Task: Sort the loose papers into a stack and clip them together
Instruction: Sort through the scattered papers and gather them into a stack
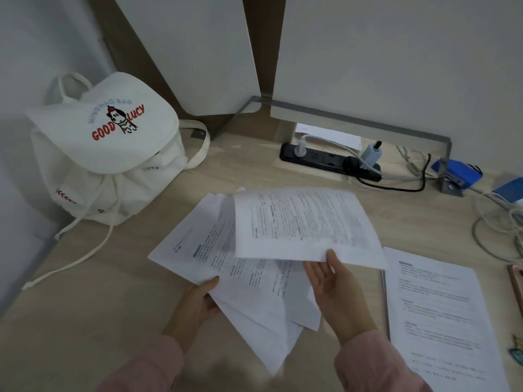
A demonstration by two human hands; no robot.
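Several loose printed sheets (226,267) lie fanned out and skewed in the middle of the wooden desk (113,292). My left hand (198,302) grips the lower left edge of this fan, thumb on top. My right hand (335,290) pinches the near edge of one printed sheet (305,224) and holds it lifted above the fan. A separate flat stack of papers (435,315) lies on the desk to the right. No clip can be made out.
A white canvas backpack (104,154) stands at the back left, its drawstring trailing forward. A black power strip (328,161) with plugs and cables sits at the back. Blue items (464,172) and tangled white cables (498,222) crowd the right edge.
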